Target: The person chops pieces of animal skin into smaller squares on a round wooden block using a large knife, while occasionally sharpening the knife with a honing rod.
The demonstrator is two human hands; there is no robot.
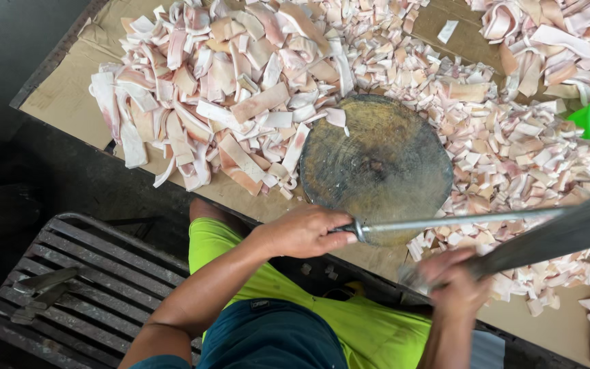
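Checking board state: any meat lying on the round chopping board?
No. The chopping board shows a bare dark top; the cut meat strips lie piled around it on the cardboard.

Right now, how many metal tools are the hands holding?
2. The left hand grips a sharpening rod reaching across the round chopping block; the right hand holds a blurred cleaver against it.

Pinkish-white meat strips (240, 102), dark round board (377, 164), seemingly grey blade (554, 236).

knife blade (568, 232) blurred, cut off right
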